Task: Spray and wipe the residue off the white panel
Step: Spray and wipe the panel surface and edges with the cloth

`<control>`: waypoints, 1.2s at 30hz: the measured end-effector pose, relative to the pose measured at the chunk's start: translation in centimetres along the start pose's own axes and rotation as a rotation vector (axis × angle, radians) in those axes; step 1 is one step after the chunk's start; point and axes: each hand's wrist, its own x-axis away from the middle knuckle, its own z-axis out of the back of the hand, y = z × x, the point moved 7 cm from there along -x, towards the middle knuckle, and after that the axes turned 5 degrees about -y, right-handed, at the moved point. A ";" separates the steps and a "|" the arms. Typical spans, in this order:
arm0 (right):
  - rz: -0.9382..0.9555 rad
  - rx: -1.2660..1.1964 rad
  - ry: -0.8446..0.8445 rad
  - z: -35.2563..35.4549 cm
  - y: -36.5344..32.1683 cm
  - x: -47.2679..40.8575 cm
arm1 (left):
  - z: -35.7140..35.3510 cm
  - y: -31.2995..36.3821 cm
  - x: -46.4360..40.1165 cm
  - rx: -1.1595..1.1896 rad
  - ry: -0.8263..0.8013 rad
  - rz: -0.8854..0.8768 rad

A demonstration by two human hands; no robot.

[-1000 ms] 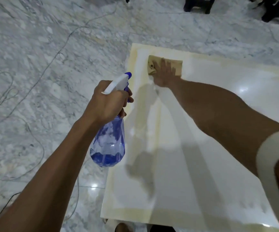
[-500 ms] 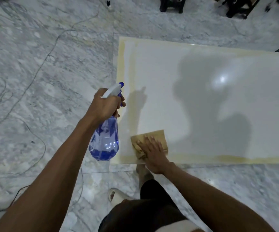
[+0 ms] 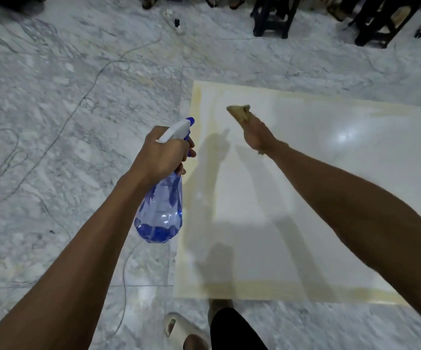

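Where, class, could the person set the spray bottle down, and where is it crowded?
Free patches: the marble floor between the white panel's left edge and the thin cord, and the floor between the panel's far edge and the dark furniture legs. Crowded: the near edge, by the sandalled foot, and the top of the view.

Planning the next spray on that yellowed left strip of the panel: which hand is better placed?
Left. The left hand grips the spray bottle beside the panel edge; the right hand holds only the cloth.
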 end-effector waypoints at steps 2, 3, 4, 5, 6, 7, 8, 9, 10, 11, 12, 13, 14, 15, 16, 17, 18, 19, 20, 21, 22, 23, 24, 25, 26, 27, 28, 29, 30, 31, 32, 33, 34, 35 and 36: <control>0.029 0.244 -0.026 0.9 -0.4 -7.6 | 0.5 0.3 -2.7 0.002 0.020 0.004; 0.024 0.316 -0.014 1.1 -0.5 -11.2 | 0.8 0.3 -4.1 0.010 0.030 0.003; 0.010 0.423 -0.026 0.8 -1.2 -13.8 | 1.1 0.2 -5.4 0.020 0.043 0.004; 0.010 0.545 -0.060 -0.3 -1.2 -16.6 | 1.5 0.1 -6.5 0.026 0.059 0.003; -0.006 0.650 -0.119 -1.8 -1.3 -18.1 | 1.8 0.1 -7.4 0.029 0.075 0.003; -0.017 0.733 -0.166 -3.5 -0.7 -19.4 | 2.1 -0.1 -8.1 0.031 0.087 0.005; -0.045 0.751 -0.184 -4.8 -0.4 -19.3 | 2.4 -0.3 -8.6 0.030 0.093 0.008; -0.060 0.729 -0.178 -6.1 0.7 -19.8 | 2.6 -0.5 -8.9 0.024 0.094 0.011; -0.057 0.697 -0.166 -7.1 1.4 -19.1 | 2.7 -0.7 -8.9 0.013 0.091 0.013; -0.038 0.668 -0.141 -7.9 2.1 -17.9 | 2.8 -0.9 -8.8 -0.001 0.083 0.013; -0.013 0.662 -0.114 -8.5 2.4 -16.1 | 2.9 -1.0 -8.6 -0.016 0.074 0.015; 0.022 0.667 -0.091 -9.3 2.7 -14.1 | 3.0 -1.2 -8.2 -0.030 0.064 0.021; 0.033 0.669 -0.081 -10.0 2.9 -11.7 | 3.0 -1.3 -7.6 -0.043 0.058 0.025; 0.054 0.671 -0.083 -10.8 3.3 -9.5 | 3.0 -1.4 -6.7 -0.048 0.058 0.027; 0.055 0.663 -0.105 -11.8 3.8 -7.0 | 3.0 -1.5 -5.7 -0.042 0.057 0.029; 0.050 0.631 -0.121 -13.0 4.5 -4.5 | 2.9 -1.6 -4.5 -0.031 0.051 0.034; 0.049 0.599 -0.132 -14.2 5.1 -1.7 | 2.9 -1.7 -3.2 -0.014 0.044 0.040; 0.066 0.595 -0.123 -15.4 5.7 1.1 | 2.9 -1.9 -1.8 0.006 0.040 0.043; 0.075 0.609 -0.114 -16.7 6.2 4.1 | 2.7 -2.1 -0.3 0.021 0.032 0.043; 0.078 0.621 -0.111 -18.1 7.0 7.2 | 2.7 -2.4 1.3 0.026 0.019 0.040; 0.074 0.638 -0.125 -19.2 7.6 10.4 | 2.5 -2.8 3.1 0.024 0.004 0.038; 0.079 0.655 -0.135 -20.6 8.3 13.4 | 2.4 -3.4 4.8 0.015 -0.013 0.036; 0.080 0.652 -0.179 -21.9 8.6 16.6 | 2.1 -4.2 6.6 0.000 -0.033 0.035; 0.077 0.665 -0.183 -22.9 8.6 19.5 | 1.9 -5.1 8.3 -0.014 -0.052 0.037; 0.053 0.679 -0.207 -24.0 8.5 22.2 | 1.7 -6.1 9.9 -0.024 -0.069 0.044; 0.022 0.688 -0.250 -25.1 8.9 24.3 | 1.5 -7.0 11.5 -0.028 -0.083 0.051; -0.004 0.699 -0.265 -25.5 8.7 25.9 | 1.4 -7.9 13.0 -0.032 -0.095 0.063; -0.035 0.682 -0.288 -25.9 9.0 26.7 | 1.3 -8.7 14.3 -0.031 -0.106 0.077; -0.052 0.633 -0.327 -25.9 8.6 27.3 | 1.2 -9.4 15.6 -0.032 -0.117 0.090; -0.069 0.496 -0.361 -25.4 7.6 27.8 | 1.2 -9.9 16.6 -0.034 -0.127 0.094; -0.056 0.281 -0.356 -24.2 5.7 28.1 | 1.3 -10.2 17.6 -0.048 -0.135 0.090; -0.042 0.008 -0.307 -22.6 3.5 28.3 | 1.5 -10.4 18.3 -0.064 -0.139 0.079; -0.070 -0.238 -0.204 -20.4 1.6 28.5 | 1.7 -10.3 18.9 -0.073 -0.143 0.068; -0.153 -0.445 -0.079 -18.1 0.5 28.7 | 1.9 -10.1 19.3 -0.076 -0.144 0.058; -0.206 -0.625 0.043 -16.1 -0.5 29.2 | 2.0 -9.6 19.7 -0.077 -0.144 0.049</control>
